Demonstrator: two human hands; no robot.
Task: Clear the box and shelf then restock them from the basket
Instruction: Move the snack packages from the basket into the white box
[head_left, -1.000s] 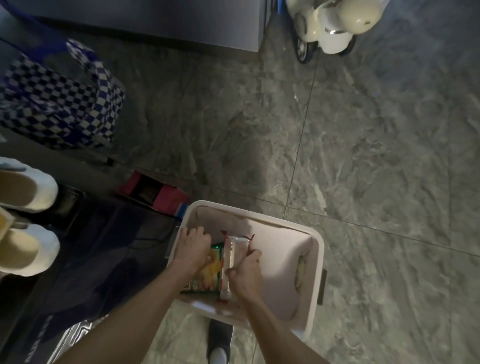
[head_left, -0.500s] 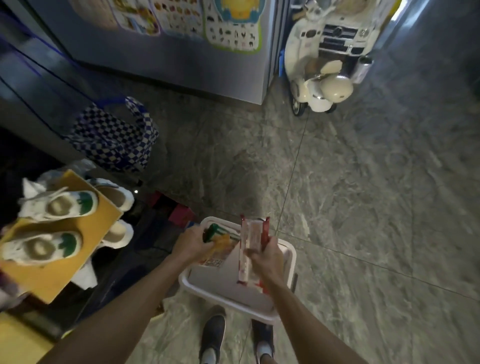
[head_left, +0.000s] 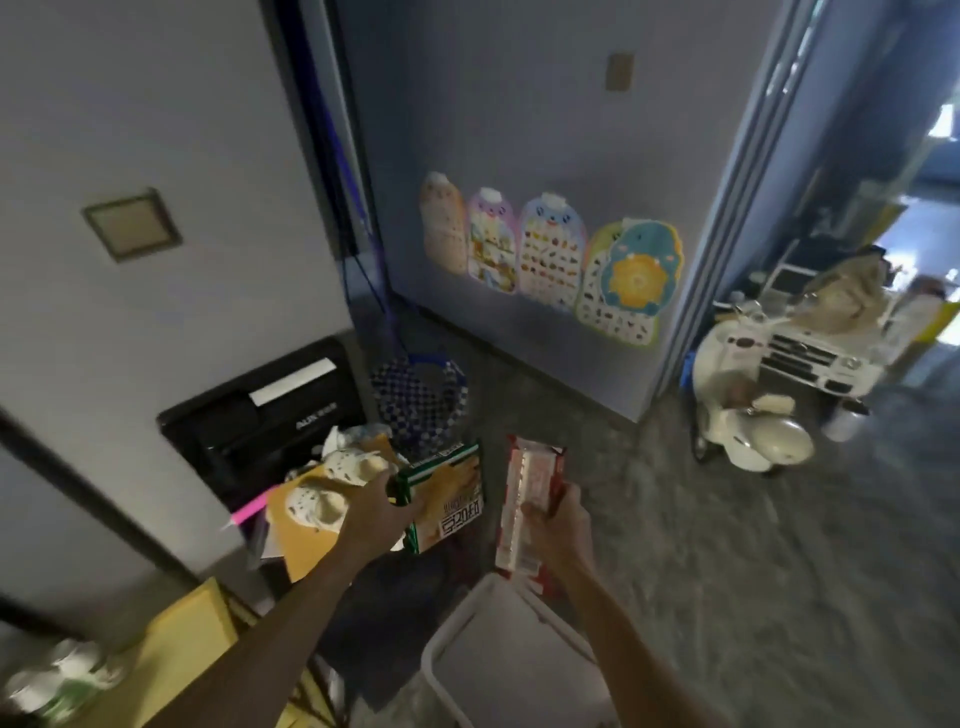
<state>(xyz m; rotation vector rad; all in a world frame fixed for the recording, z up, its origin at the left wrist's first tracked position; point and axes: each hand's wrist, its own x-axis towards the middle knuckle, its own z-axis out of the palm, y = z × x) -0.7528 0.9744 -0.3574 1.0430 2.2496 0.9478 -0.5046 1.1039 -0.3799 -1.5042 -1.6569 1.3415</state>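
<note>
My left hand (head_left: 374, 512) grips a green and yellow snack box (head_left: 448, 496) by its left edge, held up at chest height. In my right hand (head_left: 558, 525) is a red and white packet (head_left: 529, 501), standing on end. Both packs hang above and beyond the white basket (head_left: 441, 644), which sits on the floor at the bottom centre; its inside looks bare from here. To the left, white shoes (head_left: 332, 486) lie on a yellow-brown board (head_left: 296, 545) on a low shelf unit.
A black appliance (head_left: 260, 415) stands against the left wall with a blue checked bag (head_left: 421, 402) beside it. A yellow box (head_left: 176, 644) is at lower left. Cream toy scooter (head_left: 748, 421) and white toy car (head_left: 815, 353) stand at right by the doorway.
Both hands lifted the snack box and the packet out of the basket and raised them. My view swung up from the floor towards the wall and shelf.
</note>
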